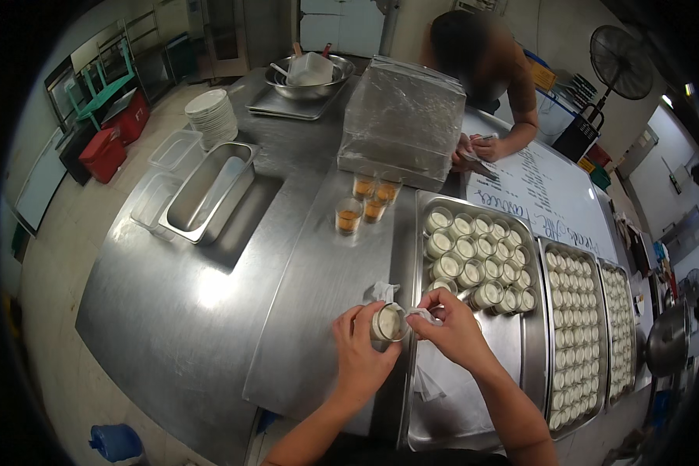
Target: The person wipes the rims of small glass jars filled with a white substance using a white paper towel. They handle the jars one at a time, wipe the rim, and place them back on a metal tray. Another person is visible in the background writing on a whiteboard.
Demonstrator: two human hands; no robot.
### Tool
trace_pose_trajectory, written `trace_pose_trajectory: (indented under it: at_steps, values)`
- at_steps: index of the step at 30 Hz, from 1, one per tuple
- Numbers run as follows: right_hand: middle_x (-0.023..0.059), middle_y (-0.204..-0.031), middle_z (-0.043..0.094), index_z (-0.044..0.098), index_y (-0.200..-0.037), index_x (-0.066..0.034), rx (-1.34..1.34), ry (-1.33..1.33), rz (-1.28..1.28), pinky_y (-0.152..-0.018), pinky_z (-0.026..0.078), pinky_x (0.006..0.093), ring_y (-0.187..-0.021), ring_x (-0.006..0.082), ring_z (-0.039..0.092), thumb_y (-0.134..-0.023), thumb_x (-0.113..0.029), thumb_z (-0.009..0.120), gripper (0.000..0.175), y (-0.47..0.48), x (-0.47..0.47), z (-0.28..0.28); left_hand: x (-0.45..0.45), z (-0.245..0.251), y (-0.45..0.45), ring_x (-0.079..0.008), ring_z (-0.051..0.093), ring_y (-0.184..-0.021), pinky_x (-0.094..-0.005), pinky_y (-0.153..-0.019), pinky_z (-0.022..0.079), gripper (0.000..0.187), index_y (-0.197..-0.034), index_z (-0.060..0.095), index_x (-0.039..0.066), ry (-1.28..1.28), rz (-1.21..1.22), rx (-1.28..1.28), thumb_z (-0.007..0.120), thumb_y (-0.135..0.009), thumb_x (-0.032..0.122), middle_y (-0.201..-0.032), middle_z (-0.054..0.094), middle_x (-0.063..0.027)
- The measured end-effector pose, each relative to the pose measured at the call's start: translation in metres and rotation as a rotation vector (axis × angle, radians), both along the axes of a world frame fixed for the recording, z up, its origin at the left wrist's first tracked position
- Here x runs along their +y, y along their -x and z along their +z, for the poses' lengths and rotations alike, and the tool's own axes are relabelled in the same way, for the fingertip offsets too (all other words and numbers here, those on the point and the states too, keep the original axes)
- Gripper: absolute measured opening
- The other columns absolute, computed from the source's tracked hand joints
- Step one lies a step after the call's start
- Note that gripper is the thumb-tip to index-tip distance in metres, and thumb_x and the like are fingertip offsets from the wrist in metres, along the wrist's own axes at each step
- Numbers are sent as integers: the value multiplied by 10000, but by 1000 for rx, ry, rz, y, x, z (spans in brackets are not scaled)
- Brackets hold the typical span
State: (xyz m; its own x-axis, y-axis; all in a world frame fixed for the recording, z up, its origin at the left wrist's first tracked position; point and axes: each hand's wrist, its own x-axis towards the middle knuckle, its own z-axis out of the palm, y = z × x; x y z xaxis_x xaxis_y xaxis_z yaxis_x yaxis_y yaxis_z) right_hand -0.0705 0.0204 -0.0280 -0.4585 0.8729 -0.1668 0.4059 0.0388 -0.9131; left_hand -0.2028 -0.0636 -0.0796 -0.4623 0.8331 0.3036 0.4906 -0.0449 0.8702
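My left hand point(364, 343) holds a small glass cup of creamy white filling point(388, 323), tilted, above the edge of the steel table. Pinched in my right hand point(451, 329) is a crumpled white tissue point(425, 315), close against the cup's rim. Another crumpled tissue point(384, 291) lies on the table just beyond the cup. To the right, a steel tray point(412, 378) holds rows of similar filled cups point(466, 247) in its far half. A folded white paper point(428, 385) rests in its near part.
Several glasses with orange contents point(348, 216) stand before a plastic-wrapped box point(402, 122). Two more trays point(546, 338) of cups are at right. A steel pan point(209, 192), plastic containers point(151, 201) and stacked white lids or dishes point(211, 119) sit left. Another person point(483, 64) leans over a whiteboard point(536, 186).
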Motion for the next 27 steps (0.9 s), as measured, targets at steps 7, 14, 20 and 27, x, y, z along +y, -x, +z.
trace_pose_trajectory:
  at_steps: [7,14,20,27]
  values:
    - [84,-810,617,564,-880,-4,-117,-32,23,-711,467,302,-776,177,577,-756,-173,692,245,0,4,12,5,-2,-5,-332,420,-1093,-435,-934,390,627,-1200,519,104,-28,-29,8,763,-624,56,-1155,457,-122]
    - [131,-831,636,570,-886,4,-227,-215,17,-697,488,341,-777,244,627,-752,-141,683,227,7,0,19,3,-5,-7,-339,453,-1066,-438,-916,409,623,-1185,525,93,-52,-56,0,776,-615,61,-1136,471,-122]
    - [131,-840,632,562,-894,0,-259,-296,39,-698,491,357,-786,281,630,-759,-115,678,212,13,-1,17,0,-4,-2,-334,480,-1070,-410,-912,420,610,-1163,526,70,-51,-61,63,760,-600,43,-1121,506,-134]
    - [136,-868,631,556,-908,-2,-248,-303,62,-710,493,361,-806,286,630,-769,-98,669,203,13,-4,18,-5,3,1,-338,495,-1051,-413,-893,433,604,-1162,530,69,-43,-72,74,754,-601,58,-1124,503,-141]
